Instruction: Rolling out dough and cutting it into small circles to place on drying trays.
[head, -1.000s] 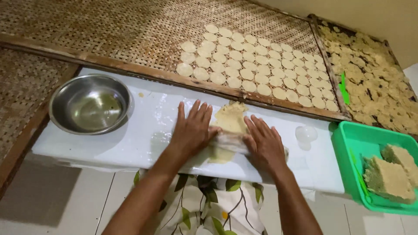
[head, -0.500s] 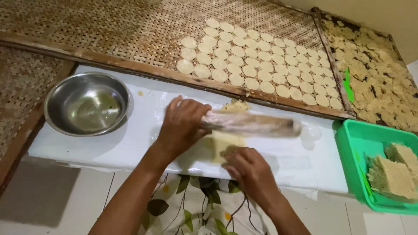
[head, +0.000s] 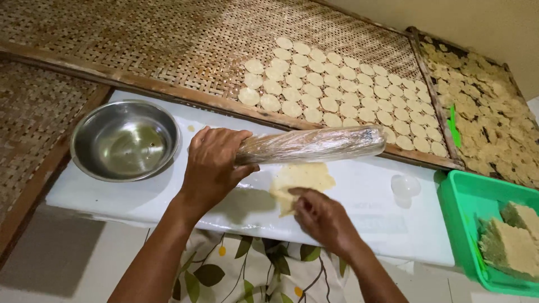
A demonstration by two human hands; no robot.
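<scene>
On the white board point(head: 168, 196), just right of its middle, lies a flattened sheet of pale dough point(head: 303, 178). The right hand point(head: 320, 216) rests at the near edge of that sheet, fingertips pinched on its lower corner; grip narrow, holding dough. The left hand point(head: 213, 163) is left of the dough, fingers wrapped fully round one end of a rolling pin point(head: 314, 145) covered in clear film. The pin is held above the dough's far edge, roughly level, its free end pointing right. Left of the dough, at the board's left end, sits a steel bowl point(head: 124, 140). Beyond the dough, a woven bamboo tray point(head: 140, 39) carries rows of small round dough discs point(head: 337, 90). Right of the dough, off the board's edge, a green plastic basket point(head: 457, 196) holds tan blocks point(head: 508, 244).
</scene>
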